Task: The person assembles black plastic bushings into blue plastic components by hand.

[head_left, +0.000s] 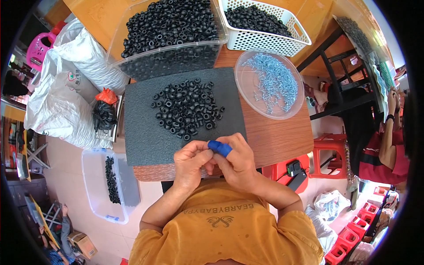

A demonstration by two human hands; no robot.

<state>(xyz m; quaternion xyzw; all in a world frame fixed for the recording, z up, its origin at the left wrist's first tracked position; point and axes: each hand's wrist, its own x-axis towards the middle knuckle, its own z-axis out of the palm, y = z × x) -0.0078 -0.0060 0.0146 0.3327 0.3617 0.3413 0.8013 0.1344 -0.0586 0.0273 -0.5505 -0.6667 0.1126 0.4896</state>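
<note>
My left hand [189,161] and my right hand [240,162] meet at the near edge of a dark grey mat [143,119]. Both sets of fingers are curled and pinched together. Whatever they hold is hidden between the fingertips. A blue wrap [219,148] covers a finger of my right hand. Just beyond the hands, a loose pile of small black hollow caps [187,108] lies on the mat. To the right, a round clear plastic lid [247,95] carries many tiny pale-blue metallic pieces [276,81], too small to name.
A clear bin [176,55] and a white perforated basket [269,46], both full of black pieces, stand at the back. Left are white sacks [66,97] and a clear tub [95,194] on the floor. Red stools [329,154] and another person's arm [388,132] are at right.
</note>
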